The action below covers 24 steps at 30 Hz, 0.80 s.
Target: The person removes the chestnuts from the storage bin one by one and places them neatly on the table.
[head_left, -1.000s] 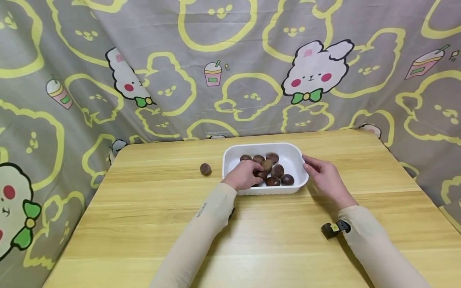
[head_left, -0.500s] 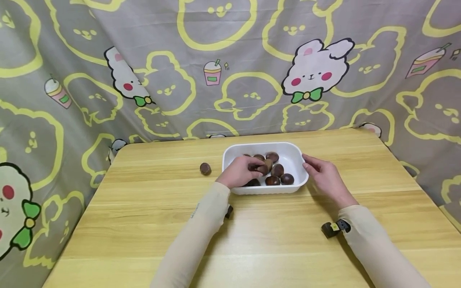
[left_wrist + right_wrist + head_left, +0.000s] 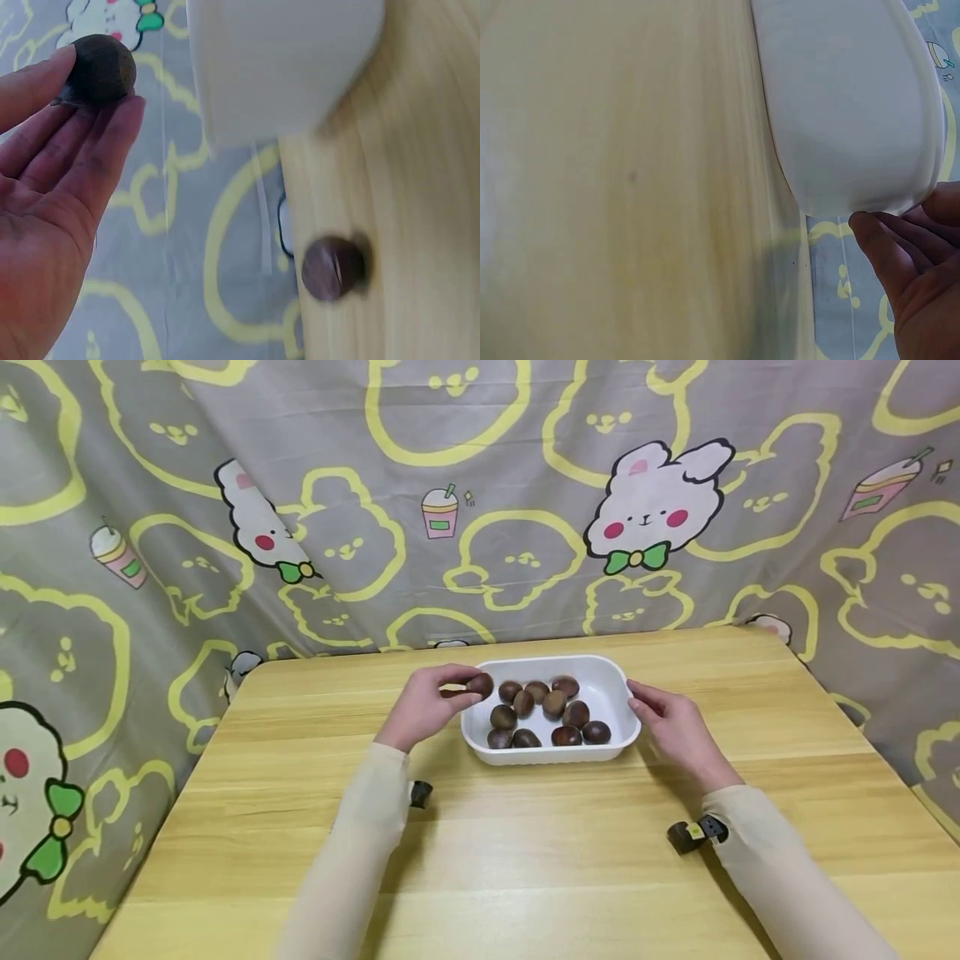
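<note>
A white plastic tray with several brown chestnuts in it stands on the wooden table. My left hand pinches one chestnut between thumb and fingertips, raised at the tray's left rim. The left wrist view shows this held chestnut from below, beside the tray. Another chestnut lies on the table left of the tray; in the head view the left hand hides it. My right hand holds the tray's right end, with thumb and fingers at the rim and end wall.
The wooden table reaches back to a grey curtain with yellow outlines and cartoon rabbits. A small dark wrist camera sits under the right sleeve, and a dark wrist camera under the left.
My left hand has picked a chestnut from inside the tray and carried it left and up to the left rim. The right hand and the tray stay in place.
</note>
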Each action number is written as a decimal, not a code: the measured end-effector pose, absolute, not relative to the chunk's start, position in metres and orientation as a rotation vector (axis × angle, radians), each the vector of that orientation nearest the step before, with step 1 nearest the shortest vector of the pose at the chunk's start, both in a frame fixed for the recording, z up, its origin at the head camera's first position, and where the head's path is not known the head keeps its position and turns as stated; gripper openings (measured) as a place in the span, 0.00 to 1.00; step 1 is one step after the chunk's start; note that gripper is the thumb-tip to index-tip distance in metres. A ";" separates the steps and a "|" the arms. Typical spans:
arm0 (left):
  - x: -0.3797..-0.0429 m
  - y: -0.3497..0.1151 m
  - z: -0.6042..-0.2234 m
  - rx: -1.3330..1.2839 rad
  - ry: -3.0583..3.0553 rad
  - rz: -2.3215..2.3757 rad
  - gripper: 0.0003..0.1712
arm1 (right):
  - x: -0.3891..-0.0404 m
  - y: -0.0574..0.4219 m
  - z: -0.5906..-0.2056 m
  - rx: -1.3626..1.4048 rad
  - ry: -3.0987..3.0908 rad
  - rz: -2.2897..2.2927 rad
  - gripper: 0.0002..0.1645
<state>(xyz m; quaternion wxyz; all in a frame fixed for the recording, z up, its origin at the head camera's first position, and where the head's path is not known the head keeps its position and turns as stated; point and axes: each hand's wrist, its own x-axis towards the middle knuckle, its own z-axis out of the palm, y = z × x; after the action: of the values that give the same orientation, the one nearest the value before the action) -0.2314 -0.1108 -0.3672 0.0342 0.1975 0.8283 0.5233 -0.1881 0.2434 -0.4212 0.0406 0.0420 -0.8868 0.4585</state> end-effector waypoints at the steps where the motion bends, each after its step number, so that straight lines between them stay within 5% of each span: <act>1: -0.230 -0.117 -0.367 0.585 2.553 1.614 0.19 | -0.188 0.244 -0.421 0.127 -2.716 1.399 0.27; 24: -0.232 -0.216 -0.392 0.206 2.851 1.293 0.22 | -0.189 0.243 -0.421 0.112 -2.718 1.408 0.27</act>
<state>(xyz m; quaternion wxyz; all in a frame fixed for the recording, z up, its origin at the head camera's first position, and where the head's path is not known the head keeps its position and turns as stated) -0.2315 -0.2156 -0.3915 0.0021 0.0657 0.9087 0.4122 -0.1892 0.2433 -0.4205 0.0392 0.0366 -0.8867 0.4593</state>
